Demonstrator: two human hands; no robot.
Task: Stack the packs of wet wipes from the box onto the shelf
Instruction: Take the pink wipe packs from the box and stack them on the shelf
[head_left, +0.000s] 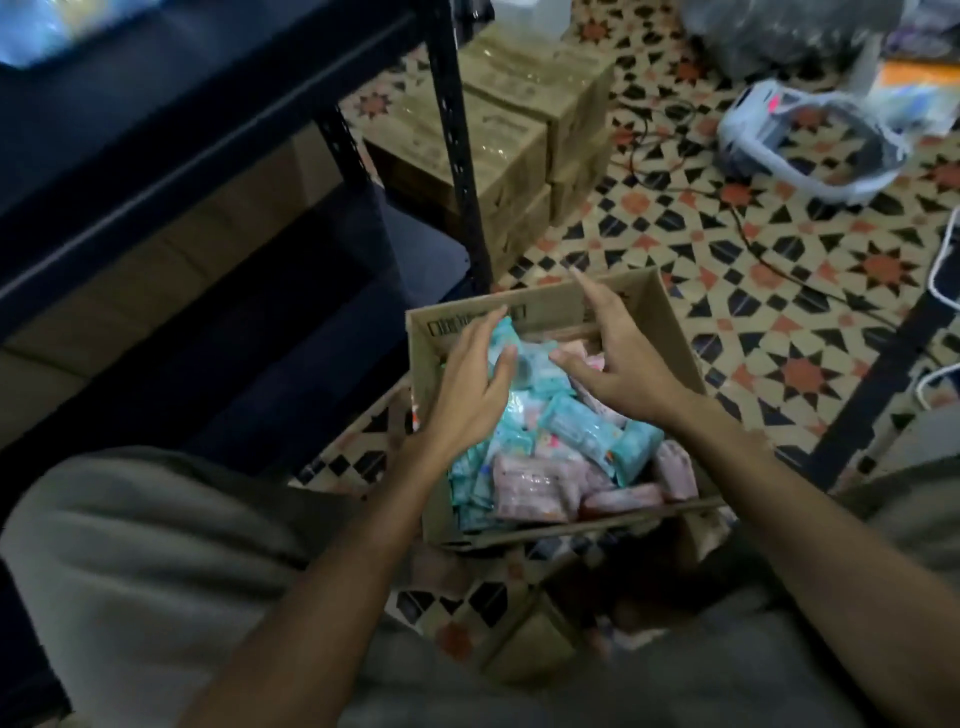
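An open cardboard box (670, 332) stands on the tiled floor in front of me, filled with several teal and pink packs of wet wipes (587, 436). My left hand (470, 384) reaches into the box's far left part, its fingers and thumb curled round a teal pack (506, 338). Just to its right, my right hand (618, 364) hovers over the packs with fingers spread, holding nothing. The dark metal shelf (208, 135) stands to the left of the box, its boards running up the left half of the view.
Sealed cardboard cartons (524, 119) are stacked behind the shelf's upright post (457, 140). A light plastic basket (810, 140) and dark cables (753, 244) lie on the patterned floor at the right. My knees frame the box on both sides.
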